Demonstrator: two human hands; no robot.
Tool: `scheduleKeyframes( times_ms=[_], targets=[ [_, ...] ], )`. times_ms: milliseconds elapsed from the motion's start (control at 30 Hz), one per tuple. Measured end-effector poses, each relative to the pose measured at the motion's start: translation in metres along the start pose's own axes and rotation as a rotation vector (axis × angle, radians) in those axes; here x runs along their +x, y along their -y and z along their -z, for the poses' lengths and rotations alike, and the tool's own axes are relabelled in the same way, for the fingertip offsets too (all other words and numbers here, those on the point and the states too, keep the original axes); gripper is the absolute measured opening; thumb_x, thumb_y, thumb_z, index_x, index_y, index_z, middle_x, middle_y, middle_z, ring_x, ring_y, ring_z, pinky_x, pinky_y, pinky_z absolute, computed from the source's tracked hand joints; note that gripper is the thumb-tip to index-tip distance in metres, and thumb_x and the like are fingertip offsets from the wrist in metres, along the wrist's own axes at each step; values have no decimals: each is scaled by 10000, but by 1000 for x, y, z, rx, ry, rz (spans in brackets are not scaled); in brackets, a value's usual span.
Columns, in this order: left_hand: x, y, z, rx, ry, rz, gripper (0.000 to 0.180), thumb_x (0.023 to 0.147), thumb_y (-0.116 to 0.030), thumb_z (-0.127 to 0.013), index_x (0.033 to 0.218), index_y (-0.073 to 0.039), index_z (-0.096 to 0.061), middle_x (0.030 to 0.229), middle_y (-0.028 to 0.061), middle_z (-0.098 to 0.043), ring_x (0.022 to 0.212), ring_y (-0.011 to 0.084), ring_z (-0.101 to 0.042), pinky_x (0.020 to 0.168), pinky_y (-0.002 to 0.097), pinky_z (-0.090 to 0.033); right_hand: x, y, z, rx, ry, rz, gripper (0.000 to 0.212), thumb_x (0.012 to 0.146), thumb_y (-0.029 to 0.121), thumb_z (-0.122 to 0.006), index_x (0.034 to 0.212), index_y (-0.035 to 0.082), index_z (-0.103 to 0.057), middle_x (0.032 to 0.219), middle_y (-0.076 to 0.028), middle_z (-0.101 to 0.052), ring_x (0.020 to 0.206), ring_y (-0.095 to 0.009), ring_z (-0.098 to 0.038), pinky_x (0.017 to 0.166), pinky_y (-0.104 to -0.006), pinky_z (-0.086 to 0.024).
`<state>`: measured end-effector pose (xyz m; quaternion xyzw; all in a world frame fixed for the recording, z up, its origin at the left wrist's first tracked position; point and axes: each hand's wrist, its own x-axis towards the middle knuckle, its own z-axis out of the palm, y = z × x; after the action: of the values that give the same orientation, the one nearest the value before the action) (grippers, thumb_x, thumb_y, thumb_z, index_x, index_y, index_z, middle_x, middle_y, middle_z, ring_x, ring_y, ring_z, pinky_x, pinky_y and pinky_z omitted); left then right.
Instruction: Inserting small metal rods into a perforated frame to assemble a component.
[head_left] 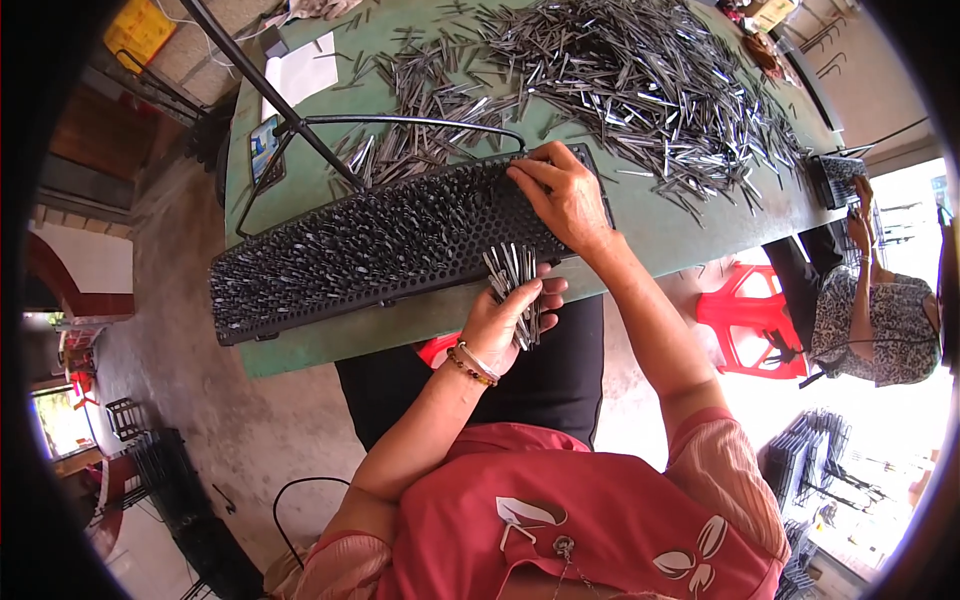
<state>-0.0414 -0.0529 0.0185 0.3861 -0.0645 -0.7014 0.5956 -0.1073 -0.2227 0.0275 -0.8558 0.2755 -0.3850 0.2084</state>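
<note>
- A green table (690,245) fills the upper middle, above a bare floor (270,410); a co-worker (880,325) is at the far right, beside a red stool (745,315).
- The perforated black rack (478,228) lies slantwise along the table's near side. Its left end appears to reach past the table's side, so a hard push there might tip or slide it.
- Standing strips (345,245) crowd the rack's left and middle, while many holes towards the right show bare. A brush from a forearm or sleeve could bend or unseat some.
- The left hand (505,318) has its grip closed around a bundle of thin metal strips (513,262), just off the table's near edge. The ends fan unevenly; if the thumb relaxed, strips could drop onto the dark trousers (570,365).
- The right hand (565,200) is at the rack's right end, its grip narrow; whether it pinches a strip, I cannot tell. Sharp ends could prick the fingers.
- Beyond the rack, a heap of loose strips (640,90) spreads unevenly; a knock could scatter its outer pieces.
</note>
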Motion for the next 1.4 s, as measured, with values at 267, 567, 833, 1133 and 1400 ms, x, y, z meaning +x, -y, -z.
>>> scheduleKeyframes(
  times_ms=[267, 567, 833, 1133, 1400],
  targets=[
    [-1, -2, 0, 38, -17, -63, 250, 908, -174, -565, 1114, -38, -526, 1004, 116, -653, 819, 158, -620, 654, 274, -509, -3, 17, 18, 88, 105, -168, 195, 814, 193, -685, 881, 9, -678, 748, -85, -585, 635, -188, -581, 581, -289, -458],
    [1, -6, -4, 36, 47, -172, 258, 917, -171, -545, 1131, -28, -541, 999, 110, -655, 803, 149, -617, 619, 258, -498, -19, 34, 49, 600, 570, -640, 251, 846, 203, -675, 822, -47, -679, 590, 4, -573, 552, -42, -487, 480, -222, -392],
    [2, -2, 0, -62, -87, -110, 176, 913, -151, -545, 1061, -58, -565, 938, 104, -655, 669, 103, -568, 535, 232, -454, -1, 25, 36, 508, 114, -535, 255, 870, 211, -648, 958, -27, -663, 651, 15, -572, 542, -37, -460, 474, -209, -360],
    [0, 2, 0, -42, -85, -104, 146, 913, -142, -549, 1035, -63, -564, 891, 90, -645, 673, 91, -552, 532, 224, -445, 8, 2, 8, 303, 67, -170, 157, 867, 120, -618, 963, 2, -656, 809, -66, -625, 699, -141, -574, 621, -256, -441],
    [-1, 2, 0, -28, -77, -101, 163, 912, -152, -553, 1043, -56, -566, 897, 92, -646, 674, 91, -553, 531, 219, -446, 10, 3, 11, 231, 132, 16, 159, 839, 87, -619, 969, -2, -644, 894, -122, -631, 805, -272, -619, 725, -320, -483]
  ],
)
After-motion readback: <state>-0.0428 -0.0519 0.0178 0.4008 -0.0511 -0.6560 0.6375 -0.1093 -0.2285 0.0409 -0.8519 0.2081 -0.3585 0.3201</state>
